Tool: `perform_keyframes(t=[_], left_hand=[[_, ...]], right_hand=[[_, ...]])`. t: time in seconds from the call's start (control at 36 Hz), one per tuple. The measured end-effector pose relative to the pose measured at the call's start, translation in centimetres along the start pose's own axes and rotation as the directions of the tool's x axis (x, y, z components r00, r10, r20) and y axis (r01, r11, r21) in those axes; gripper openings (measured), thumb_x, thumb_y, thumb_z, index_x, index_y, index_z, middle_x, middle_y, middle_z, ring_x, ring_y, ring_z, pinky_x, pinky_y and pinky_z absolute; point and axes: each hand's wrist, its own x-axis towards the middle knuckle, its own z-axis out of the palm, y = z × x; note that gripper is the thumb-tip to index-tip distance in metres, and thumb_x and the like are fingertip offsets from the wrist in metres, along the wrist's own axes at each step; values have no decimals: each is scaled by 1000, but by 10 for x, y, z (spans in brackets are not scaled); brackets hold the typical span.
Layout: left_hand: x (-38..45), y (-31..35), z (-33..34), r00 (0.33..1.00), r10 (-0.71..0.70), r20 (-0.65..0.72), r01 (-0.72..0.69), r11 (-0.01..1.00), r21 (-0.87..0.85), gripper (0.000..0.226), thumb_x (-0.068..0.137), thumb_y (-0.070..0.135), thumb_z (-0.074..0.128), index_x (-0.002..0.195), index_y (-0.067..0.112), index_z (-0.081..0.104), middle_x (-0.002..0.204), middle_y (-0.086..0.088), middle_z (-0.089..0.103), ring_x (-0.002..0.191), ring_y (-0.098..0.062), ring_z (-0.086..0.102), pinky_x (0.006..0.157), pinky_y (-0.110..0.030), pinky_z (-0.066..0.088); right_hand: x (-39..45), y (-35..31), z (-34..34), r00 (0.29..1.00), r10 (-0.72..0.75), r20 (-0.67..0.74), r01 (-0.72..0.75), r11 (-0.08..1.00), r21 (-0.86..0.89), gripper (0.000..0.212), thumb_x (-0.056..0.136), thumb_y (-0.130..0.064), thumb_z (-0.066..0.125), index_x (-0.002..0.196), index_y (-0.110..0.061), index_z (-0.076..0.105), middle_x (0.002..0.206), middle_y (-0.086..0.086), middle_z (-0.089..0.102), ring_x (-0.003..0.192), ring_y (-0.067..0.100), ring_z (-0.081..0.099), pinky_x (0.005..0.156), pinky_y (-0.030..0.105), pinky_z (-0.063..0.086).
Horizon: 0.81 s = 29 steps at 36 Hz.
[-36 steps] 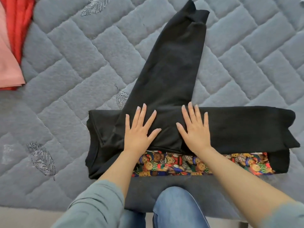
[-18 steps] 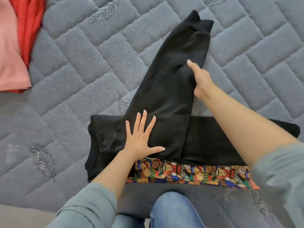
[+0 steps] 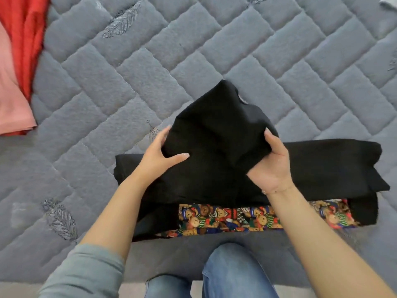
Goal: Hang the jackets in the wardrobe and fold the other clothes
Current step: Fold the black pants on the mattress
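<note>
A black garment with a colourful teddy-bear print strip along its near edge lies folded into a long band on the grey quilted bed. Its black sleeve is doubled back over the band's middle and lifted into a peak. My left hand grips the sleeve's left side, thumb on top. My right hand grips the sleeve's right side, palm turned toward me.
Red clothing and a pink garment lie at the bed's left edge. A pale fabric corner shows at the top right. My knees in blue jeans stand against the bed's near edge.
The sleeve lay stretched out diagonally away from me; both hands have taken it and pulled its far end back over the folded band. My left hand has lifted from pressing flat.
</note>
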Motion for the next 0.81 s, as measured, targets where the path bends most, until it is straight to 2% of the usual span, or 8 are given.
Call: perform_keyframes(t=[0.06, 0.11, 0.19, 0.31, 0.5, 0.67, 0.75, 0.81], left_hand=[[-3, 2, 3, 996, 22, 83, -24, 999, 23, 39, 75, 29, 81, 110, 31, 64, 99, 20, 72, 95, 2, 67, 81, -19, 57], [-16, 3, 5, 986, 46, 163, -43, 999, -22, 26, 74, 32, 80, 97, 23, 72, 92, 8, 76, 89, -10, 71, 80, -28, 59], [-43, 2, 3, 957, 47, 285, -22, 996, -91, 36, 73, 35, 78, 100, 11, 75, 105, -7, 73, 100, -23, 69, 95, -41, 53], [-76, -9, -2, 894, 4, 449, -24, 999, 39, 33, 79, 24, 76, 111, 17, 74, 125, 16, 65, 116, -7, 61, 108, -35, 42], [-118, -10, -14, 736, -145, 661, -1, 977, 215, 22, 81, 30, 72, 101, 22, 75, 108, -4, 74, 103, -17, 69, 90, -24, 54], [-113, 17, -24, 607, -243, 757, -25, 946, 324, 37, 84, 33, 71, 115, 13, 69, 117, -7, 70, 112, -26, 65, 100, -37, 49], [-93, 43, -11, 640, -256, 724, -85, 913, 398, 42, 80, 43, 72, 113, 16, 70, 113, -4, 72, 106, -23, 68, 97, -39, 50], [-78, 57, 4, 724, -193, 662, -130, 905, 405, 41, 78, 44, 71, 108, 15, 71, 106, -4, 74, 100, -23, 70, 90, -37, 54]], right_hand=[[-18, 11, -6, 996, -83, -19, 84, 995, 61, 48, 85, -42, 61, 123, -14, 66, 132, 7, 60, 128, 25, 52, 113, 39, 35], [-33, 19, -11, 985, -140, -98, 148, 985, 89, 59, 86, -56, 54, 132, -18, 58, 139, 7, 54, 134, 27, 45, 114, 41, 32], [-53, 25, -14, 965, -179, -190, 198, 976, 87, 58, 88, -58, 49, 132, -22, 58, 138, 6, 54, 134, 28, 45, 112, 42, 34], [-80, 31, -18, 929, -259, -264, 283, 957, 55, 56, 91, -50, 48, 138, -20, 54, 144, 6, 51, 132, 28, 49, 109, 44, 38], [-153, 48, -13, 870, -419, -260, 437, 900, 10, 33, 81, -15, 49, 97, -11, 78, 110, 6, 73, 105, 23, 68, 85, 34, 56], [-213, 47, -34, 797, -464, -387, 484, 874, -51, 36, 83, -15, 54, 116, -13, 69, 127, 7, 65, 117, 24, 62, 98, 40, 51], [-218, 25, -50, 761, -518, -390, 522, 846, -105, 40, 94, -21, 50, 133, -14, 58, 134, 5, 61, 124, 23, 57, 103, 38, 48], [-213, 4, -66, 742, -559, -370, 547, 824, -148, 43, 100, -22, 45, 142, -15, 46, 140, 4, 55, 129, 23, 52, 106, 41, 45]])
